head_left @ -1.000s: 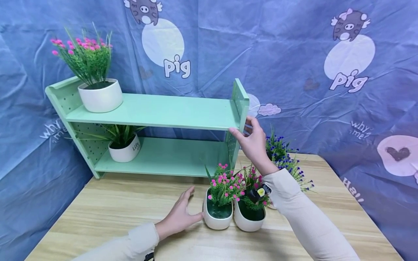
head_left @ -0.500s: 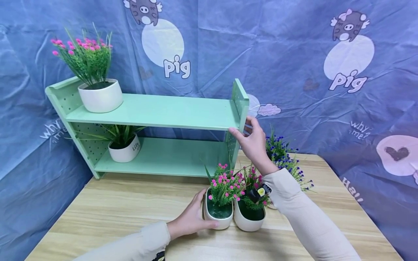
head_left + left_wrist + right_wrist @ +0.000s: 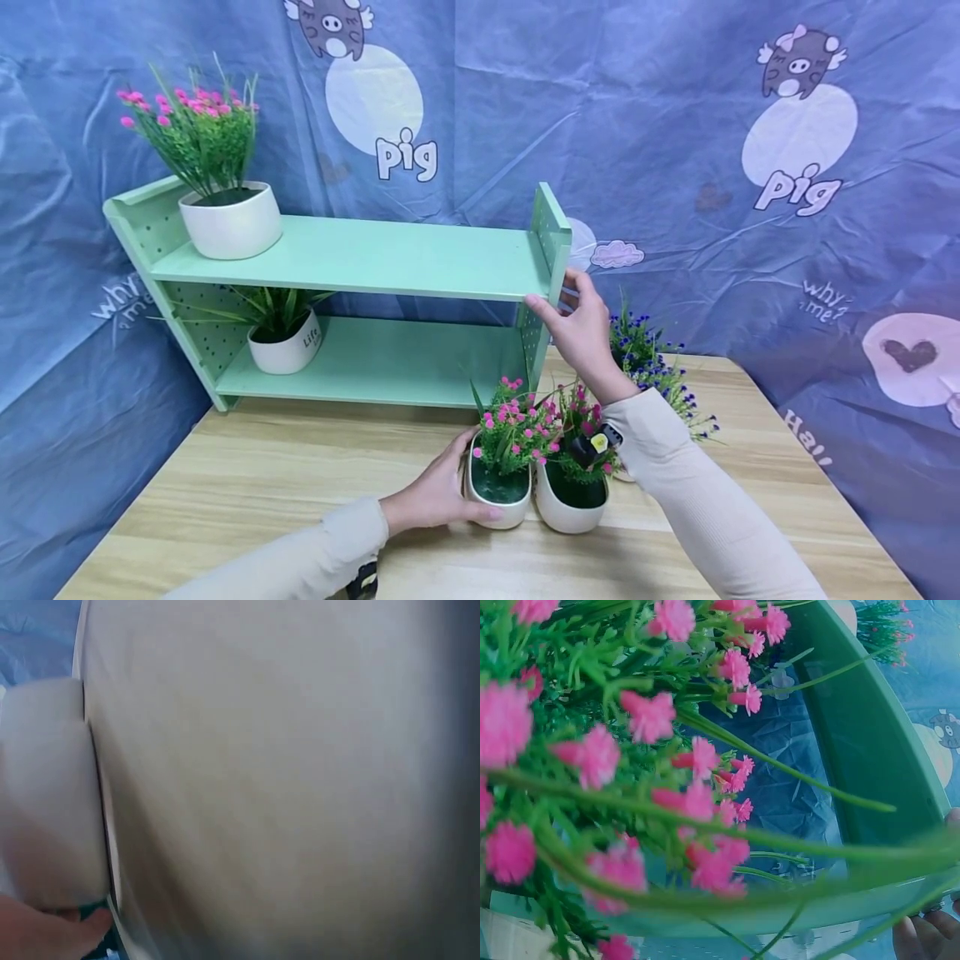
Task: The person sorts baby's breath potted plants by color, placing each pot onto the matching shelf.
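My left hand grips a white pot of pink flowers, with the thumb across its front and the fingers at its left side. Close by on the right is a second white pot with similar pink flowers, partly behind my right forearm. My right hand holds the right side panel of a mint-green two-tier shelf, thumb in front and fingers on the outer side. Pink flowers fill much of the right wrist view. A sleeve blocks most of the left wrist view.
On the upper tier stands a white pot of pink flowers; a smaller white pot of grassy leaves sits below it. A plant with blue flowers is behind my right forearm. A blue printed cloth hangs behind the wooden table.
My left hand has come right from the bare tabletop and taken hold of the left flower pot, which has since shifted slightly left. My right hand stays on the shelf panel.
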The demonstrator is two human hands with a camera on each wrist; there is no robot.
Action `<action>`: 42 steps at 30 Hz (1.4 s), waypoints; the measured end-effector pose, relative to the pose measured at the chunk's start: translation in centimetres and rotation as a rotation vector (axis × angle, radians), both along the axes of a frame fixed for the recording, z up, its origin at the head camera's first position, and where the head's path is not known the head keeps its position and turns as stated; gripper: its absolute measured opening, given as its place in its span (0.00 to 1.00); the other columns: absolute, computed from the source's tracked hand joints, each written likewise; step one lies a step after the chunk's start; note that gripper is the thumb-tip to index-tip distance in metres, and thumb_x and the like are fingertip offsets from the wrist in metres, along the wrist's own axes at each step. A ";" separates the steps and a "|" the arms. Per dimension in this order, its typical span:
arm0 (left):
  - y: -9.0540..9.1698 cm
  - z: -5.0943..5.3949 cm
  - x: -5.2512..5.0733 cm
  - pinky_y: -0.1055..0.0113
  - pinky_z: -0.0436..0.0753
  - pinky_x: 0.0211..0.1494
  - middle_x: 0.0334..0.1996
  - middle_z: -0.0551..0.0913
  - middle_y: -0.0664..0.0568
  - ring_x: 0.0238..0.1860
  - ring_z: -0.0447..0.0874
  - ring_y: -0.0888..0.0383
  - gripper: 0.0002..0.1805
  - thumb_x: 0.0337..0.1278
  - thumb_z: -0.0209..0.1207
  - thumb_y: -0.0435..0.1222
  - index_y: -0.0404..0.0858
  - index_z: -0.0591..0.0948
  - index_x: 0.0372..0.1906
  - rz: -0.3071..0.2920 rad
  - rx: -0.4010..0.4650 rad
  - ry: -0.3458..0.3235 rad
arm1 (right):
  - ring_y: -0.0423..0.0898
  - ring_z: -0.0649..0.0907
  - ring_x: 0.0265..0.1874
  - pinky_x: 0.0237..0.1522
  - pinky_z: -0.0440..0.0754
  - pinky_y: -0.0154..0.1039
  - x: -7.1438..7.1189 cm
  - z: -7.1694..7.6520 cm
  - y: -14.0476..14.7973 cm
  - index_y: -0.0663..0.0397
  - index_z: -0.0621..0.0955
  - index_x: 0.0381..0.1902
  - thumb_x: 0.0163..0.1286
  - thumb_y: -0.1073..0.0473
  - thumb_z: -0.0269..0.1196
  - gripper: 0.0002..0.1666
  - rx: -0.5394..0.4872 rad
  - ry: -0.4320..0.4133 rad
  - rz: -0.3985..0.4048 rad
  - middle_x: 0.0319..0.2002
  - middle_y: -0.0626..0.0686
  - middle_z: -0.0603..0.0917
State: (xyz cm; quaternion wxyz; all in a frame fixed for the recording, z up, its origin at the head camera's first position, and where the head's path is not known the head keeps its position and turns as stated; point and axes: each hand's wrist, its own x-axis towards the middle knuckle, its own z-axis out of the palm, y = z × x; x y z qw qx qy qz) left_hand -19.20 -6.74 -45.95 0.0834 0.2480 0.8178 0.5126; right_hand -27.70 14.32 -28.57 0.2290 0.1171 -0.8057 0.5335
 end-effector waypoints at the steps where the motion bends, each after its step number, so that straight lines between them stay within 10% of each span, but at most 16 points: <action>1: -0.3 0.1 -0.1 0.42 0.56 0.70 0.71 0.58 0.40 0.70 0.58 0.43 0.64 0.33 0.76 0.50 0.37 0.50 0.74 -0.011 -0.003 -0.006 | 0.54 0.77 0.58 0.57 0.77 0.45 0.0 0.0 0.0 0.56 0.69 0.62 0.61 0.49 0.69 0.36 -0.002 0.001 0.001 0.58 0.58 0.76; 16: -4.4 0.5 -0.2 0.42 0.54 0.70 0.70 0.62 0.41 0.68 0.61 0.40 0.54 0.45 0.72 0.41 0.32 0.52 0.73 0.006 0.049 -0.027 | 0.55 0.77 0.58 0.57 0.77 0.47 -0.1 0.1 0.1 0.59 0.69 0.62 0.60 0.50 0.69 0.36 -0.022 0.009 0.008 0.57 0.60 0.76; 29: -0.2 0.0 2.6 0.41 0.62 0.66 0.67 0.61 0.32 0.67 0.61 0.37 0.59 0.37 0.75 0.45 0.28 0.53 0.72 0.229 0.087 -0.016 | 0.55 0.77 0.58 0.57 0.77 0.47 0.2 -0.1 0.1 0.59 0.69 0.62 0.61 0.51 0.68 0.36 -0.016 0.009 0.004 0.57 0.60 0.76; 42: 1.0 0.1 2.7 0.39 0.67 0.62 0.65 0.64 0.35 0.62 0.67 0.36 0.57 0.36 0.74 0.49 0.28 0.57 0.70 0.325 0.022 0.050 | 0.55 0.77 0.58 0.57 0.77 0.46 0.1 -0.1 0.0 0.60 0.69 0.62 0.61 0.51 0.68 0.37 -0.030 0.018 0.010 0.57 0.60 0.76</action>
